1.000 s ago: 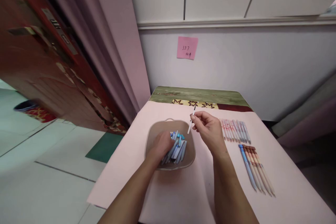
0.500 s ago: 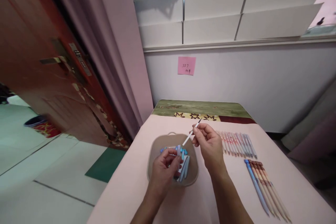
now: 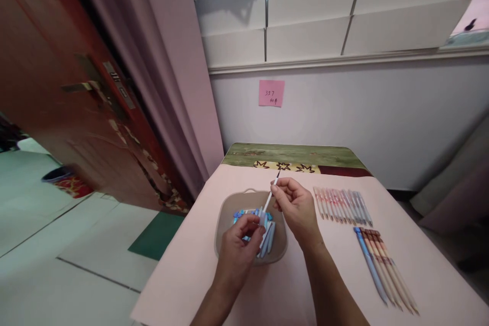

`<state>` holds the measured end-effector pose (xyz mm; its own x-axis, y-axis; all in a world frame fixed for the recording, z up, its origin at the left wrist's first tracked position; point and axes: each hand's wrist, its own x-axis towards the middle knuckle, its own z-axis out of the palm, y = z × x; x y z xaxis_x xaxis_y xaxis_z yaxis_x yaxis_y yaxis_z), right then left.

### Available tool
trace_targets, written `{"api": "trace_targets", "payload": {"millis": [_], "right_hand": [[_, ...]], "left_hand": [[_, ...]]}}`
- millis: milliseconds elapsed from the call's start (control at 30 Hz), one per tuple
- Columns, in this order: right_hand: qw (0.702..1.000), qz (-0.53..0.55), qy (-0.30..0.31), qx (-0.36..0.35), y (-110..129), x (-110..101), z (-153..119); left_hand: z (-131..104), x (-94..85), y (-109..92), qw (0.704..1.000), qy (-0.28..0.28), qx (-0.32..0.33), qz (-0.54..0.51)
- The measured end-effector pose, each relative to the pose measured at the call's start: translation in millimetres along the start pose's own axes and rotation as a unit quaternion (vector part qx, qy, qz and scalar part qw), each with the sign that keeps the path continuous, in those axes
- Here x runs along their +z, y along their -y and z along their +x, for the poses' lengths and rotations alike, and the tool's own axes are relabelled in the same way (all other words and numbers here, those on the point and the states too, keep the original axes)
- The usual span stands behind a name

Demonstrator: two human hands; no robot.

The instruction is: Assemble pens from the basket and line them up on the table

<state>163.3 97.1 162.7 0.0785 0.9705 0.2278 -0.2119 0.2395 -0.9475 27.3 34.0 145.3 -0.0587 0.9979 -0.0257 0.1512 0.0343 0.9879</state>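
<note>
Over a beige basket (image 3: 225, 204), my left hand (image 3: 242, 242) pinches a pale bluish pen barrel (image 3: 263, 218). My right hand (image 3: 296, 204) grips a thin white pen refill (image 3: 269, 196) with a dark tip pointing up. The refill's lower end meets the top of the barrel; whether it is inside is too small to tell. Several blue pens and small blue parts (image 3: 239, 214) lie in the basket, partly hidden by my left hand.
Right of my right hand lies a row of pink and clear pens (image 3: 342, 206). Nearer is a group of brown-topped pens (image 3: 387, 270) beside a blue pen (image 3: 370, 265). The pink-covered table (image 3: 183, 270) meets a wall with a pink note (image 3: 271, 93).
My right hand has moved slightly left, bringing the refill's lower end to the barrel in my left hand. The refill is now more upright.
</note>
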Motion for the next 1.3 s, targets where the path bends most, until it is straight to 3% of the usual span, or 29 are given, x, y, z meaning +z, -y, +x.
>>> {"api": "trace_targets", "payload": {"millis": [200,300,400,567,733,867,1000,1133,1300], "right_hand": [[1.000,-0.008,0.009,-0.002,-1,-3,2],[0.999,-0.010,-0.030,-0.026,2,-6,3],[0.996,-0.005,-0.076,-0.041,6,-11,4],[0.995,-0.016,-0.088,-0.035,8,-17,3],[0.997,0.040,-0.048,-0.035,14,-12,-2],[0.997,0.069,-0.007,-0.035,17,-10,-4],[0.999,-0.013,-0.001,-0.042,20,-13,-5],[0.993,-0.077,-0.007,-0.086,19,-13,-4],[0.999,0.016,0.037,0.001,11,-10,-3]], "left_hand": [[0,-0.4,-1,1.000,0.006,0.019,0.003],[2,-2.7,2,1.000,-0.001,0.018,-0.012],[5,-6.5,2,0.998,-0.011,-0.015,-0.056],[1,-10.6,-7,0.970,-0.013,-0.111,-0.214],[-6,-7.9,-12,0.941,0.015,-0.148,-0.304],[-3,-5.9,-6,0.968,0.012,-0.092,-0.234],[0,-7.2,0,0.997,-0.019,0.008,-0.078],[-1,-7.5,-2,0.994,-0.064,0.058,0.061],[-3,-3.7,-6,0.992,-0.067,0.063,0.083]]}}
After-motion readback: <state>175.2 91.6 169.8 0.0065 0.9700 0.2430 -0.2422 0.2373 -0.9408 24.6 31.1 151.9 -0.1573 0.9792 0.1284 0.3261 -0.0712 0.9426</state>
